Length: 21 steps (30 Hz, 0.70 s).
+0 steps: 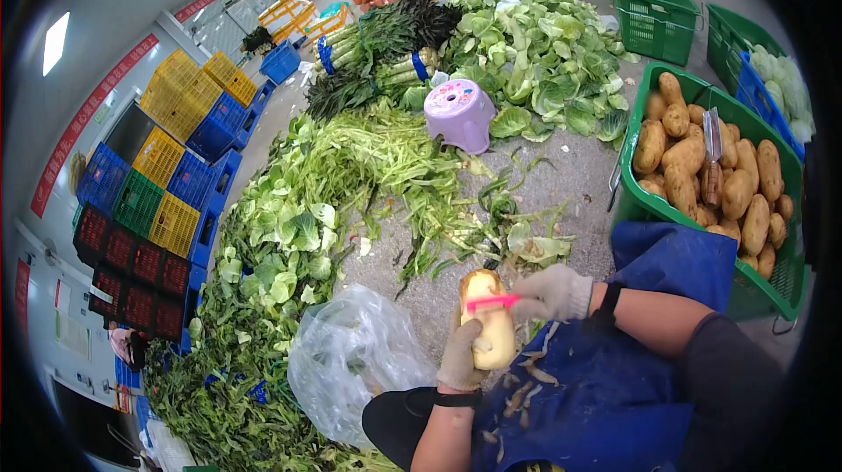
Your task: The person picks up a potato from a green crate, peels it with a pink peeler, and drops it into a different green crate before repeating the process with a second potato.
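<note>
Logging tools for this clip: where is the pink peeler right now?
In the head view, below and right of centre, the pink peeler is in the right hand, across the potato held by the left hand.

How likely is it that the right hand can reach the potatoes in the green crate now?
Probably yes: the green crate is open-topped and near the right forearm, leaving the potatoes exposed. But the right hand holds a pink peeler, which may hinder it.
</note>
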Each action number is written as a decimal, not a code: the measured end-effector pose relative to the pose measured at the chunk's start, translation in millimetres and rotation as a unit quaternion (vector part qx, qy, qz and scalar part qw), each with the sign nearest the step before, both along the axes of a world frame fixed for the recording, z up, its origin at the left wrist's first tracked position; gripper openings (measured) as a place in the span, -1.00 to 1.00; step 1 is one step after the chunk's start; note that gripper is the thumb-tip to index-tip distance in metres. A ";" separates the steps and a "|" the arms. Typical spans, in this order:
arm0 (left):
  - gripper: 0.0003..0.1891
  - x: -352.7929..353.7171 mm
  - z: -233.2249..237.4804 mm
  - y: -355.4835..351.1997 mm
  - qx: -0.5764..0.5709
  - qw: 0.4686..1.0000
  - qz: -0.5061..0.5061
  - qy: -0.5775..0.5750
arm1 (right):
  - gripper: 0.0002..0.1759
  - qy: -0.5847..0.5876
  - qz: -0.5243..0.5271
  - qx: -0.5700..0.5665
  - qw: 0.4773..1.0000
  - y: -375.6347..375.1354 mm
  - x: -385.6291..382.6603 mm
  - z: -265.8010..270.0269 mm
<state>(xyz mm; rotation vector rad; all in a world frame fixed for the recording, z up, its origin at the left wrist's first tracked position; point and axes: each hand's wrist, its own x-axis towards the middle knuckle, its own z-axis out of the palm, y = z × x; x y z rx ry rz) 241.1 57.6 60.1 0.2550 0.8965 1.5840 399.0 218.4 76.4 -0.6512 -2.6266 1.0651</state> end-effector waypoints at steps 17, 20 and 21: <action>-0.34 -5.7 -4.2 -3.9 0.000 0.998 -0.025 -0.063 | -0.68 0.000 -0.006 -0.002 1.000 7.7 0.3 -0.3; -0.36 -4.7 -3.7 -2.9 0.006 0.998 -0.014 -0.064 | -0.62 0.003 0.000 -0.015 1.000 12.6 2.5 8.6; -0.36 -2.7 -4.5 -3.3 0.008 0.998 -0.002 -0.068 | -0.57 0.065 0.041 -0.036 0.996 8.4 5.7 12.5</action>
